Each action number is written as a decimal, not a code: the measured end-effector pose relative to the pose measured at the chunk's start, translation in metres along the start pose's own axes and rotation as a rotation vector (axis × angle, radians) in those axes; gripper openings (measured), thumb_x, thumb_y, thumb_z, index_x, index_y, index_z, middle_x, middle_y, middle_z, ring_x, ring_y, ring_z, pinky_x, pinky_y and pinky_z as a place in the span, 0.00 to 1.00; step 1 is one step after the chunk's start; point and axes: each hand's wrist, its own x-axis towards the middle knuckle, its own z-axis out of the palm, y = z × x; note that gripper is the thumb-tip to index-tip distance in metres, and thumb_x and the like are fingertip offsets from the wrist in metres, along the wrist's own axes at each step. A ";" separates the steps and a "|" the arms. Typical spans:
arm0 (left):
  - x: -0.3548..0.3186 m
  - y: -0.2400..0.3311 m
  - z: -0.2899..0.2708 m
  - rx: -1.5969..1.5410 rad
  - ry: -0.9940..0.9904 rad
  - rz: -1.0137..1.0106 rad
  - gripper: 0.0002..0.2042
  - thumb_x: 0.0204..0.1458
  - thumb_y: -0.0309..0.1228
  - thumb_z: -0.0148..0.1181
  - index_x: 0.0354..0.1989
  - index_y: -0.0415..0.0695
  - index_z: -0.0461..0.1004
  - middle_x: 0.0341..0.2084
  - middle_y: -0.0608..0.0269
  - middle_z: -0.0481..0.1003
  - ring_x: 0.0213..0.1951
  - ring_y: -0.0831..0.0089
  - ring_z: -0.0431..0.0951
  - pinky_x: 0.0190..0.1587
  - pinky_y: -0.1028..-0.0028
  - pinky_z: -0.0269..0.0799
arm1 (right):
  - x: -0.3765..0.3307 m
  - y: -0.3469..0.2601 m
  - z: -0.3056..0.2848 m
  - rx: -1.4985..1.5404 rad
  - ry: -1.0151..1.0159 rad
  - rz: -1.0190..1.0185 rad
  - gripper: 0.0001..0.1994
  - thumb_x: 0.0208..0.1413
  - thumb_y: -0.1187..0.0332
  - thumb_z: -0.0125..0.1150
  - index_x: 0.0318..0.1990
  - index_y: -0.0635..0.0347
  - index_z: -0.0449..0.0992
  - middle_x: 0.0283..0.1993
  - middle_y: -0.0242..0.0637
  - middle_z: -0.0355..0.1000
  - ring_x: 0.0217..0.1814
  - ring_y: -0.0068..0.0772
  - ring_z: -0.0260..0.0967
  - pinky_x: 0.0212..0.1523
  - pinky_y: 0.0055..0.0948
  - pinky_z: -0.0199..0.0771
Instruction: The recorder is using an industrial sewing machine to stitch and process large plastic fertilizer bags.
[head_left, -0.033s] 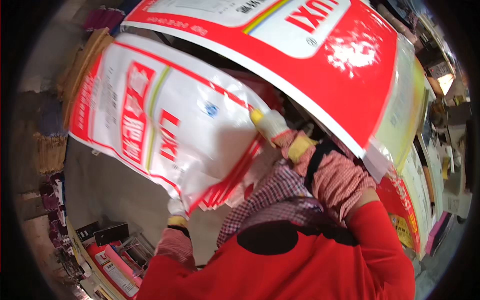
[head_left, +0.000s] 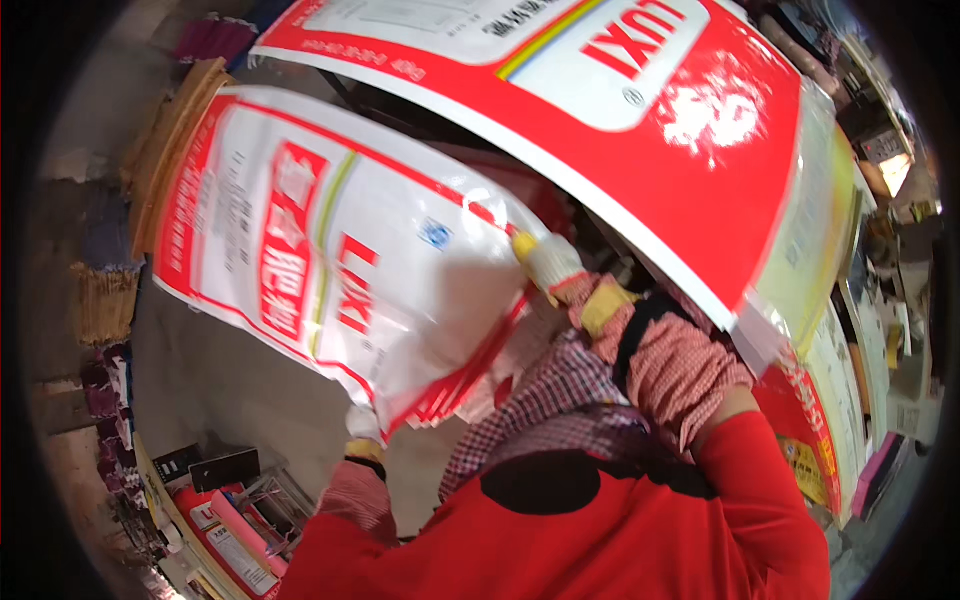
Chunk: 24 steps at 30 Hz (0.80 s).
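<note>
A stack of flat white-and-red printed plastic sacks [head_left: 400, 280] hangs in front of me, its layered red edges fanned out toward my body. My left hand [head_left: 364, 424], in a white glove, is closed on the sacks' near left corner. My right hand [head_left: 551, 264], gloved in white with a yellow fingertip, pinches their right edge. The fingers under the sacks are hidden on both hands. Just beyond my right hand, a larger red-and-white printed sack sheet [head_left: 640, 150] lies over a raised pile, its white edge facing me.
Clear yellowish plastic [head_left: 800, 250] drapes over the pile's right end. A wooden board edge [head_left: 180, 160] stands at the far left, with stacked brown bundles [head_left: 107, 305] nearer. At lower left are a pink roll [head_left: 245, 530] and a dark flat panel [head_left: 225, 468]. Grey floor [head_left: 230, 350] shows below.
The sacks and both my hands appear slightly farther right and lower in the picture. The large sheet has shifted slightly right too; both grips stay as they were.
</note>
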 end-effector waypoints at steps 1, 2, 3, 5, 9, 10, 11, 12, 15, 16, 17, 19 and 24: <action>-0.005 0.001 0.004 0.249 -0.123 0.173 0.11 0.54 0.32 0.47 0.37 0.45 0.77 0.29 0.54 0.78 0.34 0.53 0.78 0.35 0.51 0.72 | 0.005 0.008 0.015 0.035 0.056 0.004 0.18 0.62 0.54 0.45 0.42 0.59 0.74 0.25 0.50 0.73 0.29 0.53 0.73 0.31 0.48 0.73; -0.014 0.005 0.007 0.114 -0.075 0.178 0.13 0.55 0.33 0.46 0.34 0.44 0.78 0.28 0.52 0.78 0.31 0.53 0.78 0.35 0.54 0.72 | 0.012 0.013 0.030 0.008 0.048 0.037 0.20 0.63 0.53 0.43 0.39 0.60 0.75 0.26 0.48 0.73 0.29 0.48 0.74 0.32 0.46 0.73; -0.018 0.006 0.006 -0.203 -0.084 0.018 0.14 0.55 0.33 0.45 0.31 0.44 0.79 0.28 0.52 0.78 0.32 0.52 0.78 0.36 0.53 0.72 | 0.021 0.020 0.046 0.362 0.053 0.220 0.20 0.63 0.53 0.42 0.39 0.60 0.76 0.27 0.46 0.74 0.30 0.43 0.73 0.33 0.42 0.73; -0.026 0.008 -0.003 -0.069 -0.080 0.040 0.15 0.55 0.35 0.46 0.30 0.44 0.80 0.30 0.49 0.78 0.34 0.51 0.79 0.37 0.54 0.73 | 0.047 0.030 0.078 0.786 -0.013 0.534 0.23 0.63 0.50 0.41 0.47 0.62 0.73 0.41 0.46 0.73 0.41 0.42 0.73 0.45 0.39 0.70; -0.022 0.010 -0.035 0.107 -0.238 0.181 0.16 0.55 0.39 0.47 0.33 0.41 0.80 0.31 0.45 0.78 0.35 0.47 0.79 0.39 0.54 0.74 | 0.091 0.057 0.118 0.784 0.051 0.700 0.25 0.62 0.52 0.43 0.56 0.64 0.68 0.54 0.49 0.71 0.50 0.45 0.72 0.54 0.39 0.70; -0.018 0.012 -0.043 0.020 -0.222 0.159 0.17 0.55 0.39 0.47 0.33 0.41 0.80 0.31 0.44 0.78 0.36 0.46 0.78 0.39 0.54 0.74 | 0.096 0.063 0.121 0.741 0.074 0.707 0.25 0.62 0.53 0.44 0.56 0.64 0.68 0.54 0.49 0.71 0.50 0.45 0.72 0.53 0.38 0.71; -0.015 0.017 -0.048 0.021 -0.215 0.146 0.17 0.56 0.39 0.46 0.33 0.40 0.80 0.30 0.44 0.78 0.36 0.46 0.78 0.39 0.54 0.73 | 0.098 0.069 0.122 0.700 0.096 0.711 0.24 0.62 0.54 0.45 0.57 0.64 0.67 0.54 0.49 0.71 0.50 0.45 0.72 0.53 0.38 0.71; -0.010 0.022 -0.052 0.065 -0.244 0.149 0.18 0.57 0.39 0.46 0.33 0.39 0.79 0.30 0.44 0.78 0.36 0.45 0.78 0.39 0.54 0.73 | 0.099 0.073 0.121 0.669 0.110 0.701 0.24 0.62 0.55 0.46 0.57 0.63 0.67 0.54 0.48 0.71 0.51 0.45 0.72 0.52 0.38 0.72; 0.004 0.042 -0.058 -0.474 -0.127 -0.237 0.17 0.57 0.39 0.45 0.34 0.40 0.78 0.29 0.46 0.78 0.35 0.49 0.79 0.38 0.53 0.73 | 0.091 0.079 0.114 0.600 0.153 0.701 0.22 0.61 0.58 0.48 0.58 0.63 0.66 0.53 0.47 0.70 0.51 0.44 0.72 0.50 0.37 0.73; 0.008 0.048 -0.058 -0.334 -0.073 -0.180 0.17 0.58 0.39 0.44 0.35 0.41 0.78 0.29 0.46 0.78 0.35 0.49 0.79 0.38 0.54 0.73 | 0.088 0.077 0.111 0.588 0.173 0.684 0.22 0.61 0.59 0.49 0.58 0.63 0.66 0.53 0.47 0.70 0.51 0.44 0.72 0.49 0.37 0.74; 0.013 0.054 -0.058 -0.218 -0.083 -0.114 0.17 0.59 0.39 0.44 0.36 0.41 0.78 0.30 0.46 0.78 0.35 0.49 0.79 0.39 0.54 0.73 | 0.085 0.075 0.107 0.581 0.193 0.653 0.22 0.60 0.60 0.50 0.58 0.63 0.65 0.53 0.47 0.70 0.51 0.44 0.72 0.48 0.37 0.74; 0.020 0.063 -0.057 -0.143 -0.030 -0.118 0.18 0.60 0.39 0.42 0.39 0.40 0.77 0.31 0.46 0.78 0.36 0.50 0.79 0.40 0.55 0.73 | 0.077 0.066 0.098 0.595 0.229 0.554 0.21 0.60 0.63 0.51 0.58 0.62 0.65 0.53 0.46 0.70 0.51 0.43 0.71 0.47 0.36 0.75; 0.030 0.066 -0.058 -0.491 0.094 -0.310 0.25 0.60 0.47 0.44 0.29 0.36 0.77 0.29 0.39 0.77 0.36 0.42 0.77 0.38 0.52 0.72 | 0.020 0.030 0.051 0.953 0.142 0.048 0.22 0.59 0.68 0.56 0.60 0.61 0.63 0.53 0.44 0.69 0.52 0.42 0.71 0.43 0.35 0.78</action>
